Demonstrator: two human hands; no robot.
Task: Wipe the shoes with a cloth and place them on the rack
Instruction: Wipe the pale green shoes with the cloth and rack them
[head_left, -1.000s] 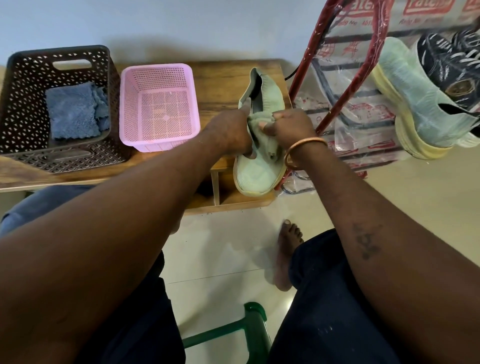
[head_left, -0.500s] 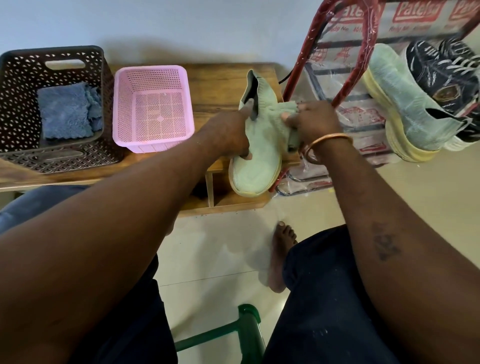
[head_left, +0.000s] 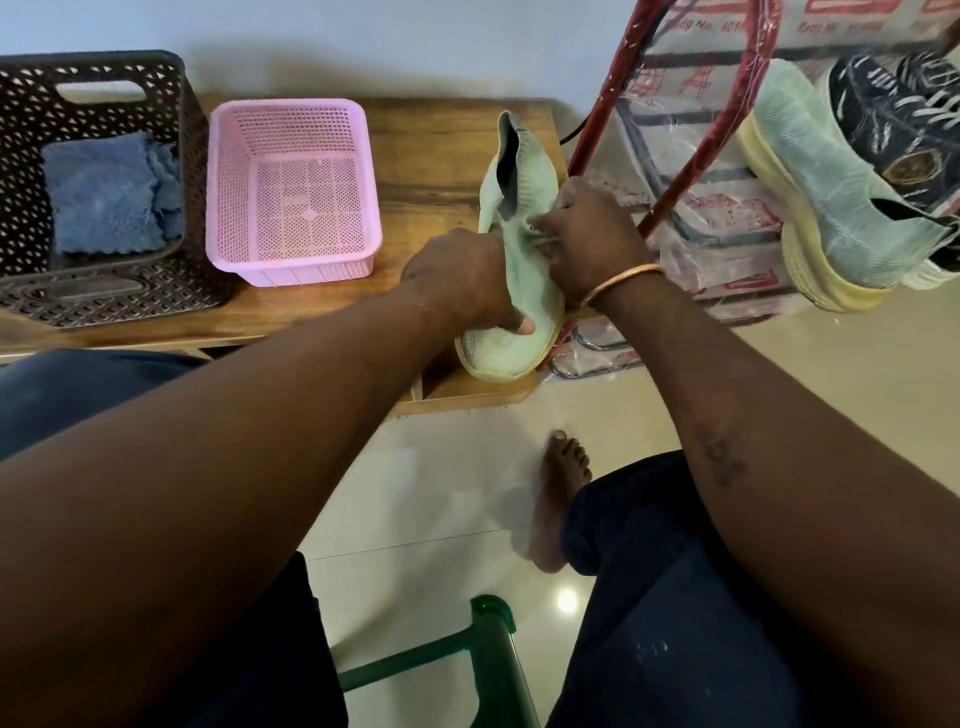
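Gripping the shoe (head_left: 527, 283) from its left side, our left hand (head_left: 462, 280) wraps the forefoot with the thumb laid over the toe knit. Our right hand (head_left: 587, 239) is curled tight against the upper, bunched on a cloth (head_left: 541, 238). Only a pale scrap of it shows at the knuckles. It is nearly the shoe's own green, so we cannot trace its outline.

The shoe stands tilted on the right end of the table (head_left: 431, 156), heel up and away from us, its toe hanging past the table's front edge.

The rack (head_left: 670, 171), red-framed and wrapped in plastic, stands just beside our right hand. Its top and far side are cut off by the picture. On it lie a green shoe (head_left: 821, 197) and a black shoe (head_left: 904, 130), the black one partly out of view.

A brown basket (head_left: 98, 67) at the far left holds blue cloths (head_left: 104, 192). The pink basket (head_left: 291, 111) sits beside it. Bare wood lies open between the pink basket and our left hand.
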